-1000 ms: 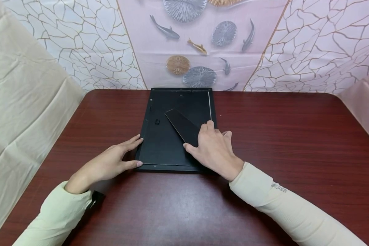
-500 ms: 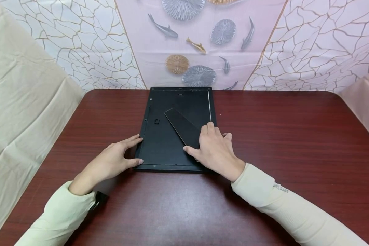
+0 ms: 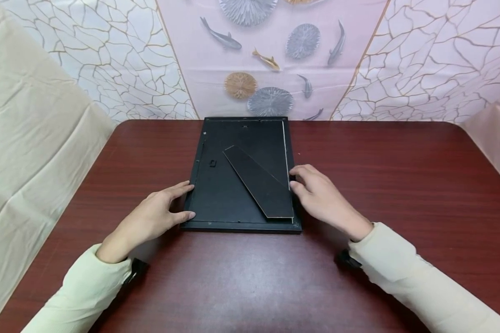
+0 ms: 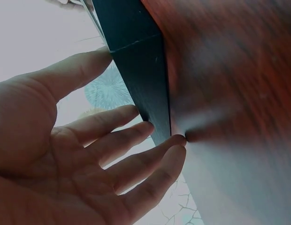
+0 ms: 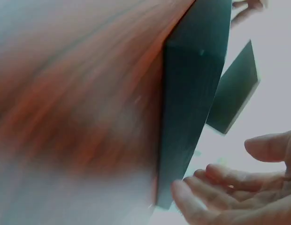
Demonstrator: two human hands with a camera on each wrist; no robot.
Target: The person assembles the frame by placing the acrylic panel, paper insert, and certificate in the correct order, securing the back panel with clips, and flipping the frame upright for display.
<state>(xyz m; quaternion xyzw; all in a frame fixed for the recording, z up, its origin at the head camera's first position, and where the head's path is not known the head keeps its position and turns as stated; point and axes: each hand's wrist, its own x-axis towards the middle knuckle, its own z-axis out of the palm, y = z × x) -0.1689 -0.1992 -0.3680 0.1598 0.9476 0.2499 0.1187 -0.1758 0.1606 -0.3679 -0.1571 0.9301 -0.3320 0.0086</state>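
Observation:
A black picture frame (image 3: 216, 196) lies back side up on the table, its easel stand (image 3: 260, 187) slanting across the backing board and tilted up a little in the right wrist view. My left hand (image 3: 150, 217) rests at the frame's left side, thumb and fingertips on the edge; in the left wrist view its fingers spread loosely along the black side wall (image 4: 141, 70). At the right side, my right hand (image 3: 322, 196) has thumb and fingertips right at the edge, loosely bent. In the right wrist view a gap shows between that thumb (image 5: 267, 147) and the stand.
The dark red wooden table (image 3: 250, 282) extends on all sides of the frame. Behind it hangs a patterned cloth backdrop (image 3: 271, 60), with a plain cream cloth (image 3: 33, 129) at the left. A small hanger loop (image 3: 212, 163) sits on the backing board.
My right hand has come off the easel stand and shifted right to the frame's edge, uncovering the stand's wide lower end. My left hand stays at the left edge.

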